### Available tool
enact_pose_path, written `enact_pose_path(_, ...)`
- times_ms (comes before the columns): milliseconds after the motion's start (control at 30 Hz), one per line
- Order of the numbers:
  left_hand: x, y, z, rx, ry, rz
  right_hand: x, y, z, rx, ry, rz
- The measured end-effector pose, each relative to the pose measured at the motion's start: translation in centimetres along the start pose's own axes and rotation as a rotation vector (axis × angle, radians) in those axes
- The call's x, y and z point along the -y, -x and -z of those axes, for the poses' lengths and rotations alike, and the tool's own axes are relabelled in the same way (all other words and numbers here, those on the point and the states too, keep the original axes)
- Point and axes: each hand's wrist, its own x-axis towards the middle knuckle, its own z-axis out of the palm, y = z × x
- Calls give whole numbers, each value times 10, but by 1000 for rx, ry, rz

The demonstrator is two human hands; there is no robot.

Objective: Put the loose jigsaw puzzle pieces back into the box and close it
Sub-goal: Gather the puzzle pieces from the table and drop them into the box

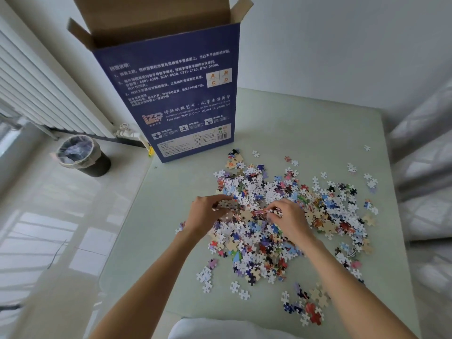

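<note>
A tall dark blue puzzle box [176, 94] stands upright at the table's far left corner, its brown top flaps open. A wide heap of loose jigsaw pieces [264, 241], white-backed and coloured, covers the middle of the pale green table [305, 123]. My left hand [208, 214] curls its fingers around a clump of pieces at the heap's left side. My right hand [286, 218] curls over another clump in the heap's middle. Both hands face each other, a short gap apart. Scattered single pieces lie toward the near edge [308, 307] and far right [367, 177].
A black waste bin [83, 155] with a plastic liner stands on the floor left of the table. A white radiator [36, 99] runs along the left wall. Pale fabric [425, 167] lies past the table's right edge. A white wall rises behind the table.
</note>
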Motion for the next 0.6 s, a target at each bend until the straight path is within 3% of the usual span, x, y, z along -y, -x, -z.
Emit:
enact_pose_path(267,-61,-32,101,-366,56,-257,70,-32,69,-140,-276,176)
enact_pose_path(433,-93,-73,178,-511,52,-401,136,-69,138,-219,-454,361)
enact_pose_path(600,-106,-124,247,-777,-87,-611,188,-113,182,-281,-583,440)
